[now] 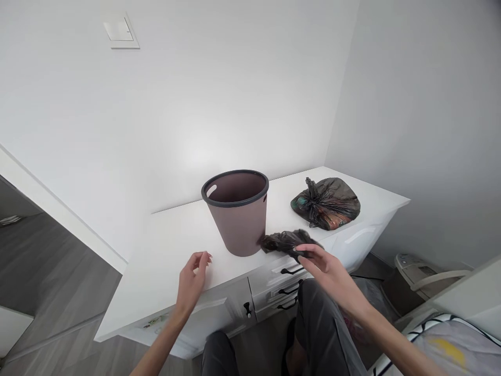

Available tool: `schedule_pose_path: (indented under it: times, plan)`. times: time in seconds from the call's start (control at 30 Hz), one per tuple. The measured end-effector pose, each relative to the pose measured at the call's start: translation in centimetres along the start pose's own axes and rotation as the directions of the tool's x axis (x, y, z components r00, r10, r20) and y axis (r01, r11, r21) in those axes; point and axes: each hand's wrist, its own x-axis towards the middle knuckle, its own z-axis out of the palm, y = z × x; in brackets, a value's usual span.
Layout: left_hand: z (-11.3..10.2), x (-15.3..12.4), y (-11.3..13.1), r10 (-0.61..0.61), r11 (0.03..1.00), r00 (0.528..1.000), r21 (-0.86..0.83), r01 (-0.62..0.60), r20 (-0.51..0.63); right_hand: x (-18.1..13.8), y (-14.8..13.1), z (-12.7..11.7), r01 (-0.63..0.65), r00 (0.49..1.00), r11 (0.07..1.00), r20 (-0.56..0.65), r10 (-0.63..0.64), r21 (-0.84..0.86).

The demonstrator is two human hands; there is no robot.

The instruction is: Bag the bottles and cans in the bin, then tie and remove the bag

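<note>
My right hand (321,261) pinches one end of a crumpled black plastic bag (287,241). The bag hangs over the front edge of the white cabinet top, close beside the base of a trash can (245,227). That can stands upright, mauve with a dark rim and oval handle holes; the part of its inside that shows has no liner. To the left of it, my left hand (194,274) hovers near the front edge, fingers curled but apart, with nothing in them. A filled, knotted black garbage bag (326,203) lies on the right part of the top.
The white cabinet (168,245) stands against the wall, with drawers and black handles (289,291) below the top. A light switch (121,32) is on the wall. At lower right are a grey-brown appliance (415,282) and a patterned fabric (450,350).
</note>
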Motion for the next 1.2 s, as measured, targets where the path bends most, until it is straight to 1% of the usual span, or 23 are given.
schedule_pose_path:
  times: [0.1,0.2,0.23,0.3,0.37,0.43,0.53,0.6,0.67,0.8,0.97,1.03,1.1,1.17,1.2]
  plan:
    - [1.1,-2.7,3.2,0.129,0.990,0.991,-0.064,-0.126,0.044,-1.6,-3.5,-1.7,-0.053,0.998,0.975,-0.033,0.061,0.214]
    - [1.8,-4.5,6.1,0.286,0.951,0.949,-0.157,-0.265,0.130,-2.5,-5.8,-2.3,-0.089,0.996,0.939,0.004,0.093,0.331]
    - [1.9,-4.9,6.9,0.322,0.938,0.934,-0.185,-0.293,0.155,-2.7,-6.4,-2.3,-0.102,0.995,0.929,0.023,0.100,0.356]
    - [1.8,-5.3,8.3,0.335,0.933,0.915,-0.213,-0.290,0.224,-2.9,-7.0,-2.1,-0.124,0.992,0.908,0.058,0.110,0.400]
    - [1.6,-5.3,9.3,0.294,0.949,0.912,-0.199,-0.243,0.288,-2.9,-7.3,-1.9,-0.145,0.989,0.892,0.070,0.127,0.427]
    - [1.1,-5.1,9.8,0.260,0.961,0.916,-0.178,-0.213,0.307,-2.7,-7.2,-1.6,-0.164,0.986,0.877,0.086,0.140,0.451]
    - [0.0,-4.7,9.5,0.233,0.965,0.943,-0.176,-0.194,0.238,-2.2,-6.6,-1.4,-0.212,0.977,0.828,0.122,0.174,0.519]
    - [-1.0,-4.3,8.8,0.190,0.970,0.968,-0.180,-0.160,0.162,-1.9,-6.1,-1.3,-0.235,0.972,0.779,0.141,0.188,0.582]
    - [-2.1,-3.9,8.2,0.142,0.974,0.985,-0.189,-0.122,0.098,-1.6,-5.8,-1.2,-0.234,0.972,0.725,0.157,0.174,0.648]
    - [-4.4,-3.3,7.4,0.081,0.967,0.995,-0.248,-0.063,0.062,-1.2,-5.6,-1.1,-0.241,0.970,0.620,0.183,0.157,0.747]
    - [-6.8,-3.0,7.6,0.045,0.964,0.999,-0.264,-0.045,-0.005,-1.2,-5.5,-1.2,-0.296,0.955,0.575,0.219,0.202,0.763]
    - [-7.8,-2.8,8.0,0.050,0.971,0.998,-0.230,-0.060,-0.048,-1.2,-5.3,-1.1,-0.326,0.944,0.557,0.232,0.234,0.764]
    - [-8.7,-2.5,8.6,0.086,0.984,0.991,-0.151,-0.100,-0.100,-1.3,-5.0,-0.9,-0.352,0.933,0.533,0.240,0.269,0.770]
    - [-9.5,-2.3,9.6,0.163,0.985,0.968,-0.018,-0.169,-0.189,-1.3,-5.0,-0.6,-0.381,0.920,0.512,0.263,0.291,0.770]
    - [-9.7,-2.2,10.3,0.219,0.976,0.945,0.047,-0.214,-0.244,-1.4,-5.1,-0.3,-0.390,0.917,0.506,0.274,0.289,0.770]
